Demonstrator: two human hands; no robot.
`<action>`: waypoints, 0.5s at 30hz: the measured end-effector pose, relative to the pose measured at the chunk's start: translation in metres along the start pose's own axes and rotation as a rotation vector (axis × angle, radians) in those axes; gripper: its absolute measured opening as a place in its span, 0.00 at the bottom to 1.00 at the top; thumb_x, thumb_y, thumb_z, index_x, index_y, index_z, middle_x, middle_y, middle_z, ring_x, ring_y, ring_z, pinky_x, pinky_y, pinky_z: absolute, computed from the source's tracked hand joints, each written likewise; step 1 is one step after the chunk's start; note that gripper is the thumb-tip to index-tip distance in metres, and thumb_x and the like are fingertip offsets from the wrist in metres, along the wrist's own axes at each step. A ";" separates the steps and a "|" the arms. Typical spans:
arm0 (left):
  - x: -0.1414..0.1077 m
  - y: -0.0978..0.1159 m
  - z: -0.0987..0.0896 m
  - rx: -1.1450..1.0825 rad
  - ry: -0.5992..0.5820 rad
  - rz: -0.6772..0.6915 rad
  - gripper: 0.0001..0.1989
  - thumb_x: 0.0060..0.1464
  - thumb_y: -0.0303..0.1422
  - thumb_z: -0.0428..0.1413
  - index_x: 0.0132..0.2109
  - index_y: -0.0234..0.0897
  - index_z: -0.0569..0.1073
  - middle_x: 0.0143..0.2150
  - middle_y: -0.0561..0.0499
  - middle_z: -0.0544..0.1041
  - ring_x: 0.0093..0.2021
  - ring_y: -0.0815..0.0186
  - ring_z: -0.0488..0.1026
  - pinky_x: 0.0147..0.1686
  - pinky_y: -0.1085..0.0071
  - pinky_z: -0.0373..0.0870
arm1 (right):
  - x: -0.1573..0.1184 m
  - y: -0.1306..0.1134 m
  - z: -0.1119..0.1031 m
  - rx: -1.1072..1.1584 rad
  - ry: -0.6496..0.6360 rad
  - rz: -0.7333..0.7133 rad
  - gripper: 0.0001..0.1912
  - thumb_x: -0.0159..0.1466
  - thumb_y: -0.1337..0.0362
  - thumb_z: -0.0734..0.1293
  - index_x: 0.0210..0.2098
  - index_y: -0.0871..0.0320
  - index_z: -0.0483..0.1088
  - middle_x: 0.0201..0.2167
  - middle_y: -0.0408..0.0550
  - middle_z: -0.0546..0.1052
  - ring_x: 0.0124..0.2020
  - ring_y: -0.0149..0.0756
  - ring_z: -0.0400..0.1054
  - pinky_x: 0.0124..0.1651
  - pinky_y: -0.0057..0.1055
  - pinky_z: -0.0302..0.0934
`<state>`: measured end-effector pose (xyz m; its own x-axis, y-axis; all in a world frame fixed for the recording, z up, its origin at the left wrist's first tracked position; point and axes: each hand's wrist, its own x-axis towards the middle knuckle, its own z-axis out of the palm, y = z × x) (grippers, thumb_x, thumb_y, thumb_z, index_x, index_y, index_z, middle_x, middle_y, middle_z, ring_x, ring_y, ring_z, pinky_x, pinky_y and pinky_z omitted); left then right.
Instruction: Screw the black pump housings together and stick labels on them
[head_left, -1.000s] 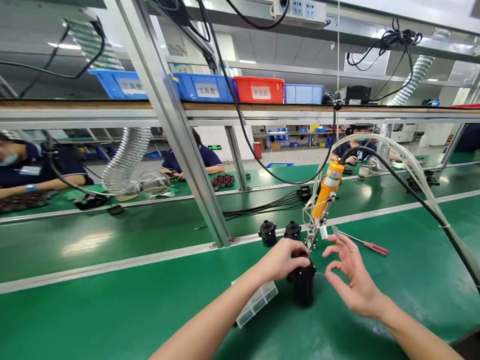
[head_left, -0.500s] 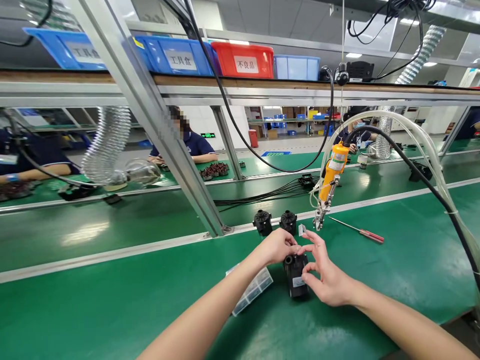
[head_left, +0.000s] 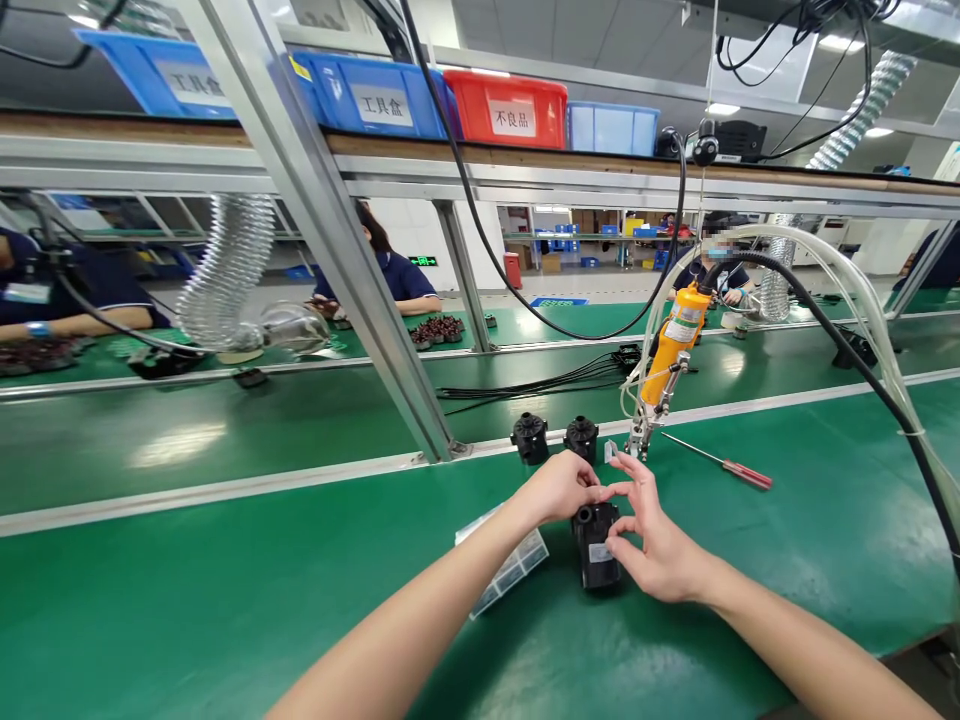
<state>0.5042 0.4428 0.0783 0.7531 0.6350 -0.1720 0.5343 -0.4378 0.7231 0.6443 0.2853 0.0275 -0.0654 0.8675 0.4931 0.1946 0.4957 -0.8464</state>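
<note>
A black pump-like unit (head_left: 598,550) with a small white label stands on the green bench. My left hand (head_left: 566,487) is closed in a pinch at its top edge; whatever is between those fingertips is hidden. Reaching in from the right, my right hand (head_left: 651,535) has its forefinger meeting the left fingertips and its thumb by the unit's side. A small clear-white piece (head_left: 611,451) sticks up at its other fingertips. Under my left forearm lies a pale, clear gridded sheet (head_left: 510,572), partly covered. Two black round housings (head_left: 529,438) (head_left: 580,438) sit just behind my hands.
An orange power screwdriver (head_left: 670,343) hangs behind my right hand, with hoses arching right. A red-handled screwdriver (head_left: 742,474) lies beyond it. A metal post (head_left: 337,240) slants down at left. Blue bins (head_left: 371,95) and a red bin (head_left: 510,108) line the shelf. Co-workers sit opposite.
The camera view has shifted slightly, so the scene sits a little further right and higher. My hands keep nearly the same pose at the top of the black unit.
</note>
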 end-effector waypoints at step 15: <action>-0.016 0.011 0.005 0.013 0.053 -0.011 0.18 0.50 0.44 0.61 0.34 0.31 0.82 0.28 0.48 0.79 0.29 0.63 0.69 0.27 0.71 0.58 | -0.005 0.013 0.011 -0.405 0.143 -0.175 0.48 0.65 0.72 0.69 0.76 0.45 0.42 0.71 0.60 0.47 0.67 0.62 0.54 0.52 0.54 0.72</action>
<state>0.5002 0.4249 0.0858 0.7259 0.6727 -0.1434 0.5474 -0.4389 0.7126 0.6365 0.2880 0.0122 -0.0008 0.7438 0.6684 0.5616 0.5534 -0.6151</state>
